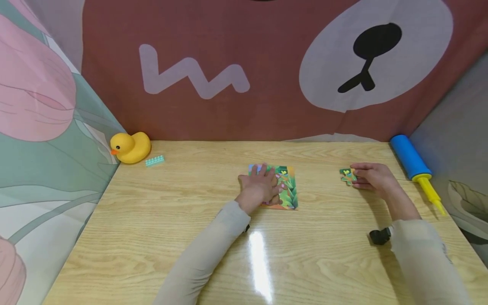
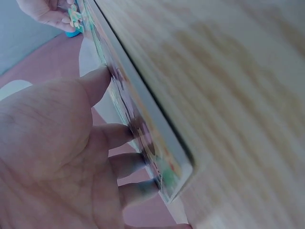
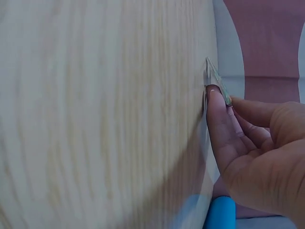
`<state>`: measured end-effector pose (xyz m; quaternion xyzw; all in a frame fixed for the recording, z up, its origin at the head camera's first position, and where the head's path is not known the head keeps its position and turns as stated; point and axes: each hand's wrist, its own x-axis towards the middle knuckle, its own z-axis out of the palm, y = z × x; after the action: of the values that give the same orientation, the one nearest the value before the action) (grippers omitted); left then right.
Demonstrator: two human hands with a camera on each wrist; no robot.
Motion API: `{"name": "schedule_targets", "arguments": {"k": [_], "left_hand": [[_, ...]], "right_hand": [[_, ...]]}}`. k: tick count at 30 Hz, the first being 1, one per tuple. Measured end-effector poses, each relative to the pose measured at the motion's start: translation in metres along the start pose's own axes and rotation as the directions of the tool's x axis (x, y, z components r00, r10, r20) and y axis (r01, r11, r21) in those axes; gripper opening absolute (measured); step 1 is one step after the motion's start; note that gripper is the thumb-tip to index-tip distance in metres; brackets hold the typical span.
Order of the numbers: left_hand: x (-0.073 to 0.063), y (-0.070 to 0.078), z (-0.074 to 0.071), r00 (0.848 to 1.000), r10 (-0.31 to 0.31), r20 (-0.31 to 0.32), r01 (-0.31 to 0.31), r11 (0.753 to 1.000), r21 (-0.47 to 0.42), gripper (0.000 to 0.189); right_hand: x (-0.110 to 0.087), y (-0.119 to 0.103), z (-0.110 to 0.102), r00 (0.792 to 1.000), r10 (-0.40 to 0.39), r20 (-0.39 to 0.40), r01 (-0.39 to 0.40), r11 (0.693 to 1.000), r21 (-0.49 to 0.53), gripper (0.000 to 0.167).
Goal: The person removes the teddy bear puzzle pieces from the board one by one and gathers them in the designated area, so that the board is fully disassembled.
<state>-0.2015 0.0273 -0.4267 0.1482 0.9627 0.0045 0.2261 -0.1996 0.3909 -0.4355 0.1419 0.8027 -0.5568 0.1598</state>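
A colourful jigsaw puzzle [image 1: 290, 192] with a green, leafy picture lies flat on the wooden table. My left hand [image 1: 260, 186] rests on its left part with fingers spread, covering much of the picture. In the left wrist view, the fingertips of the left hand [image 2: 62, 138] touch the puzzle's face, and its pale edge shows its thickness. To the right, my right hand [image 1: 373, 177] pinches a loose puzzle piece [image 1: 347, 175] between thumb and fingers. Seen edge-on in the right wrist view, that piece [image 3: 218, 82] is tilted close to the tabletop.
A yellow rubber duck [image 1: 133, 148] sits at the back left corner, with a mint-green toy brick [image 1: 154, 160] beside it. Along the right edge lies a blue, pump-like tube [image 1: 411, 156] with a yellow nozzle end. Printed cloth [image 1: 228, 114] hangs behind the table [image 1: 152, 237].
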Motion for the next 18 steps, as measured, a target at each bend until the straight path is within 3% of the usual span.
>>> {"name": "schedule_targets", "arguments": {"k": [12,16,17,18], "left_hand": [[0.001,0.001,-0.001,1.0,0.013,0.002,-0.013,1.0,-0.004,0.07],[-0.001,0.0,0.0,0.999,0.037,-0.018,-0.037,0.999,-0.012,0.069],[-0.002,0.0,0.001,0.998,0.06,-0.021,-0.062,0.987,-0.15,0.066],[-0.003,-0.003,0.005,0.99,0.115,-0.084,-0.137,0.932,-0.335,0.063]], "right_hand": [[-0.005,-0.005,-0.005,0.996,-0.078,-0.053,0.066,0.98,-0.19,0.054],[-0.006,-0.004,-0.01,0.996,-0.064,-0.057,0.053,0.982,-0.184,0.055],[-0.007,-0.004,-0.011,0.996,-0.064,-0.057,0.053,0.983,-0.173,0.055],[-0.007,-0.004,-0.011,0.996,-0.065,-0.056,0.054,0.985,-0.165,0.055]]}}
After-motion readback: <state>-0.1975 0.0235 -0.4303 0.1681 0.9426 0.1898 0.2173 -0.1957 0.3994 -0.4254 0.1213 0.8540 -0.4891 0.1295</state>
